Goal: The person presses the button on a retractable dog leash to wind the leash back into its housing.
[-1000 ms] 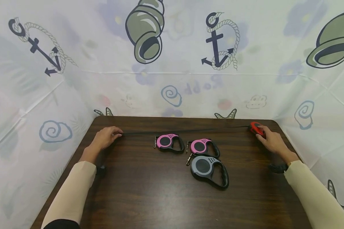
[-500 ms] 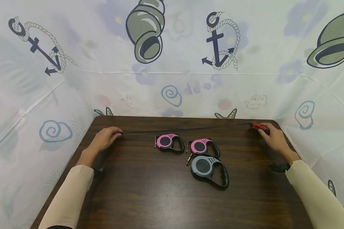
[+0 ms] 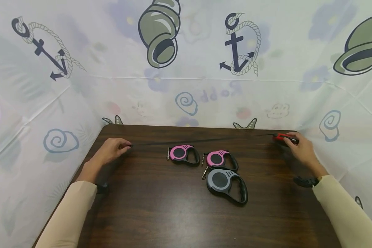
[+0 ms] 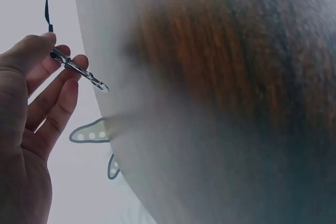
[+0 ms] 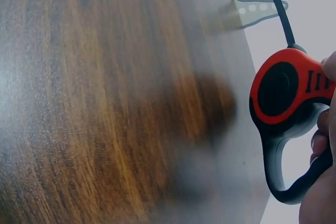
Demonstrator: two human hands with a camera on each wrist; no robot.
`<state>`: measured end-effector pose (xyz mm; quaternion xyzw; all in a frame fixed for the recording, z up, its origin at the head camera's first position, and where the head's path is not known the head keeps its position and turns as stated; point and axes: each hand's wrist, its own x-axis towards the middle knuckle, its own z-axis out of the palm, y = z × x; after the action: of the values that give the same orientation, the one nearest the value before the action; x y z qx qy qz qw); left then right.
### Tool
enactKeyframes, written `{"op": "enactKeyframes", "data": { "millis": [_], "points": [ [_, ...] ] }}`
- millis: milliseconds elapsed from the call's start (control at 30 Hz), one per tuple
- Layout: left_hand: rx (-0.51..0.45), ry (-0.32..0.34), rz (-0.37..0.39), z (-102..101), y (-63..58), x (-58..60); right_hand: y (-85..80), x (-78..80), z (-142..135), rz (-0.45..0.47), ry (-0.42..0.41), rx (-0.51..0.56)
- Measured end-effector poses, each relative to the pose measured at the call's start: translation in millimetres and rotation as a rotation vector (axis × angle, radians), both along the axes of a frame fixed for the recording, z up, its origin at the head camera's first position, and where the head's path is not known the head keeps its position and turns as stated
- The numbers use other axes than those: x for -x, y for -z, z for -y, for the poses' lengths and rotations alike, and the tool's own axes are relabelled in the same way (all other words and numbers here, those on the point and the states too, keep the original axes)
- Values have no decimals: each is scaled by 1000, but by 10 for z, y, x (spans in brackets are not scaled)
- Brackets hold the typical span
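A red and black retractable dog leash point(image 5: 277, 90) is gripped by my right hand point(image 3: 304, 151) near the table's far right corner, fingers round its handle. From its case a black strap point(image 3: 198, 140) runs stretched across the back of the table to the left. At the strap's other end, my left hand point(image 3: 111, 151) pinches it between thumb and fingers, beside the silver metal clip point(image 4: 79, 69) seen in the left wrist view. Between the hands lie two pink and black leashes, one point(image 3: 179, 153) left of the other point(image 3: 217, 159). A larger grey and black leash point(image 3: 221, 181) lies in front of them.
The dark wooden table point(image 3: 161, 213) has its far edge against a patterned white cloth point(image 3: 186, 62), which also stands on both sides. Metal clips point(image 3: 205, 173) lie beside the resting leashes.
My right hand has shifted slightly right and turned the red leash, so its case lies more sideways with its handle visible. My left hand has barely moved, still pinching the strap's end.
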<state>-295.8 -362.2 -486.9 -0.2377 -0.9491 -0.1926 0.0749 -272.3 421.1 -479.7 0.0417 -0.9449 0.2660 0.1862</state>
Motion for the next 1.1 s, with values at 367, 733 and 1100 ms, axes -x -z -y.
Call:
{"op": "enactKeyframes", "data": {
  "millis": [367,733,1100],
  "points": [
    [-31,22,-13,81,-93,-104,-156,-66,-66,45,2,51],
    [-296,46,-97,263,-81,-165,-286,-191,-142,118,-86,122],
    [-405,-73,42,374,-161,-261,-350,-288,-194,194,-140,170]
  ]
}}
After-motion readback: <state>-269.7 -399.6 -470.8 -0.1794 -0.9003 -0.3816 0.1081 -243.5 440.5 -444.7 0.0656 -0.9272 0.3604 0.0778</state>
